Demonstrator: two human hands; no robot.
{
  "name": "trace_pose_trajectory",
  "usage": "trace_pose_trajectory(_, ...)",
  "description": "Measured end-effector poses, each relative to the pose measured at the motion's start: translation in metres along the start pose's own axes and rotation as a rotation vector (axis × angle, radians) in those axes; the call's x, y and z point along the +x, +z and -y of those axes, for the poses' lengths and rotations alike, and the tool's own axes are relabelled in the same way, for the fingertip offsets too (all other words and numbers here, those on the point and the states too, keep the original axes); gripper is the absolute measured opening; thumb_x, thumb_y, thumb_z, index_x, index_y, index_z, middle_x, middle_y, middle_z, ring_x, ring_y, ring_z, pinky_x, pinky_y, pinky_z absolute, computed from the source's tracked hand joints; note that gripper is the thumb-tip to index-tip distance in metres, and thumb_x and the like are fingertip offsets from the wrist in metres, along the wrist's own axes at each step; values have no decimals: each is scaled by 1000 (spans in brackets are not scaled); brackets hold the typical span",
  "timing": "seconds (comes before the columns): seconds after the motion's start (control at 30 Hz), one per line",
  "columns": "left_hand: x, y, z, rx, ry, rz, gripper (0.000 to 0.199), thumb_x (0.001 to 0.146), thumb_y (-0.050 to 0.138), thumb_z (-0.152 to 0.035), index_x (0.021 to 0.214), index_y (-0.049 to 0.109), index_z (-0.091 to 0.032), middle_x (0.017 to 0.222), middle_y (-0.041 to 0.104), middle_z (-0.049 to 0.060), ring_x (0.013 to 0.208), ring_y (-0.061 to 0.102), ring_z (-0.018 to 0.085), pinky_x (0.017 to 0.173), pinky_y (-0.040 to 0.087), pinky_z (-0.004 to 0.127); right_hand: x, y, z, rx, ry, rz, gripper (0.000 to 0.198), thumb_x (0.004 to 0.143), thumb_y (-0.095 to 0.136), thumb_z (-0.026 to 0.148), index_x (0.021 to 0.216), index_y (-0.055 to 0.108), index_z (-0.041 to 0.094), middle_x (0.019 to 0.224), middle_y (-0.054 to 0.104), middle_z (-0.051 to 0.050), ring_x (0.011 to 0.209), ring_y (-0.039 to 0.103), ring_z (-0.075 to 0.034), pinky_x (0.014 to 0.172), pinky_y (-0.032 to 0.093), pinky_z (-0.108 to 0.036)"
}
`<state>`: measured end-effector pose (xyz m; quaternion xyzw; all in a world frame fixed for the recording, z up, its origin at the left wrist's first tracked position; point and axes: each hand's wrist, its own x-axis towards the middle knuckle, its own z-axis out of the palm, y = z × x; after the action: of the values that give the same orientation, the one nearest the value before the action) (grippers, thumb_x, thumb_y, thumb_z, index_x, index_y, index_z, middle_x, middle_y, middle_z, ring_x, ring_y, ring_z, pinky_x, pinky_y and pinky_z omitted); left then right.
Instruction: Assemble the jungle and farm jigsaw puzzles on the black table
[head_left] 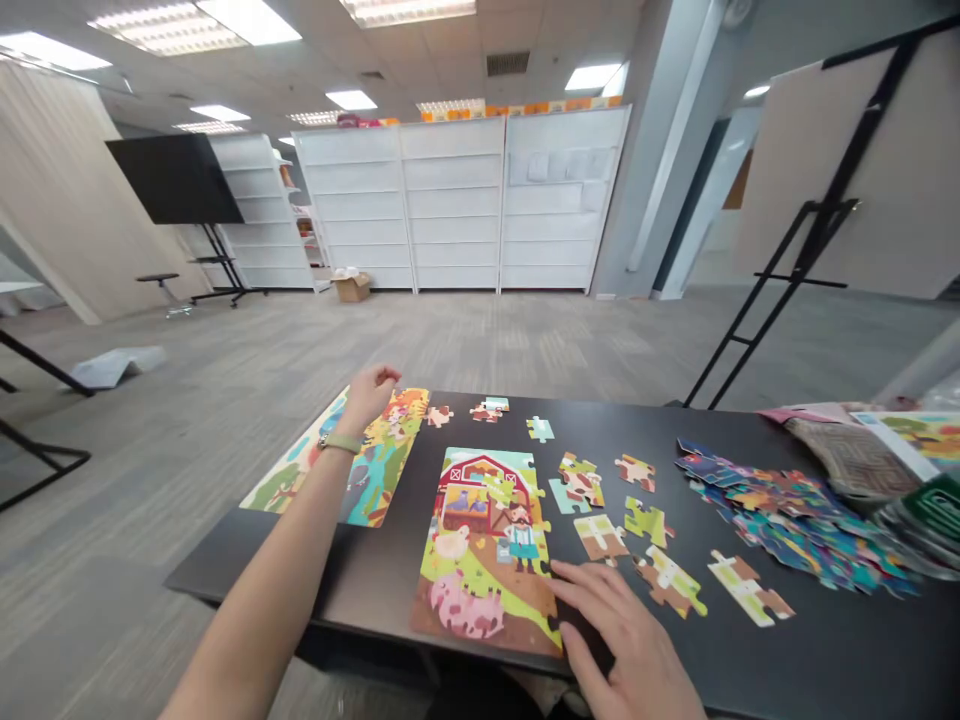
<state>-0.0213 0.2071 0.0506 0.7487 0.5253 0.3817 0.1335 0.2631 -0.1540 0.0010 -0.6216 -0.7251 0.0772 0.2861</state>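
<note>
My right hand (619, 630) lies open at the lower right edge of the partly joined farm jigsaw puzzle (480, 560), fingers stretched and fingertips at its knobbed side. The puzzle has a red barn, a farmer and a pink pig. My left hand (370, 393) is over the far end of a second colourful animal picture (300, 465). Its fingers are curled closed, and whatever may be in them is hidden. Loose jigsaw pieces lie right of the farm puzzle, among them a green piece (646, 521) and a brown-and-white piece (750, 587). Others, like the cow piece (439, 416), lie beyond it.
A heap of dark blue, colourful puzzle pieces (795, 510) covers the right of the black table (390, 600). Beside it is a clear plastic package (926, 520) with a green label. Beyond stand an easel (795, 240), white shelves (454, 210) and a screen on a stand (176, 180).
</note>
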Motion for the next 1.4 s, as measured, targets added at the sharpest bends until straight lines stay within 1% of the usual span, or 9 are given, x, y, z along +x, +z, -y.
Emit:
trace_pose_trajectory(0.13,-3,5,7,53,-10,126,31,79,50,-30,98,70,-15,86,74,5,80,68,21,73,52,29,-1,2,-3,-36,15,-50,32,90,55,29,117,71,26,123,70,-7,113,65,-27,95,57,-42)
trace_pose_trajectory(0.33,-11,17,22,174,-49,315,43,69,68,-26,111,71,-18,121,70,10,116,62,28,97,47,31,-2,2,-4,-5,4,-55,29,93,52,28,116,68,24,118,71,-8,110,66,-24,93,57,-37)
trace_pose_trajectory(0.5,-10,27,37,197,-110,440,53,66,66,-14,118,67,-18,111,73,8,98,69,23,82,52,25,-4,0,-4,21,8,-67,28,93,51,28,114,68,24,115,72,-8,108,66,-24,93,56,-36)
trace_pose_trajectory(0.67,-9,31,40,190,-135,428,51,74,56,-14,125,61,-15,110,71,9,89,70,18,72,51,22,-4,-1,-1,40,35,-87,27,92,51,27,112,69,25,113,72,-7,106,67,-23,92,57,-35)
trace_pose_trajectory(0.77,-10,31,36,201,-148,431,44,77,55,-20,120,62,-14,96,73,7,80,70,19,68,51,24,-4,-2,1,68,46,-91,27,91,52,26,112,69,24,112,72,-7,105,67,-23,91,57,-34)
trace_pose_trajectory(0.93,-13,30,29,222,-99,413,42,70,67,-29,110,66,-17,100,73,7,96,68,25,80,51,27,-3,-2,3,93,68,-83,27,92,51,26,113,69,23,112,72,-8,105,67,-23,92,56,-34)
trace_pose_trajectory(1.07,-14,25,24,205,-93,397,48,68,66,-24,114,64,-12,96,72,11,87,68,27,77,52,32,-4,-1,1,86,70,-82,28,93,50,27,113,69,23,113,72,-8,106,67,-23,93,56,-35)
trace_pose_trajectory(1.27,-28,20,-21,6,116,447,55,74,65,-32,127,59,-18,116,68,8,102,65,23,84,53,29,-4,1,-1,66,65,-72,28,92,51,27,113,69,23,112,72,-9,106,67,-23,94,56,-35)
trace_pose_trajectory(1.4,-50,27,-60,-200,448,867,56,72,66,-19,127,61,-22,122,66,5,102,64,21,88,52,29,-4,0,1,66,81,-72,27,92,51,26,113,69,23,112,72,-8,105,67,-23,92,57,-34)
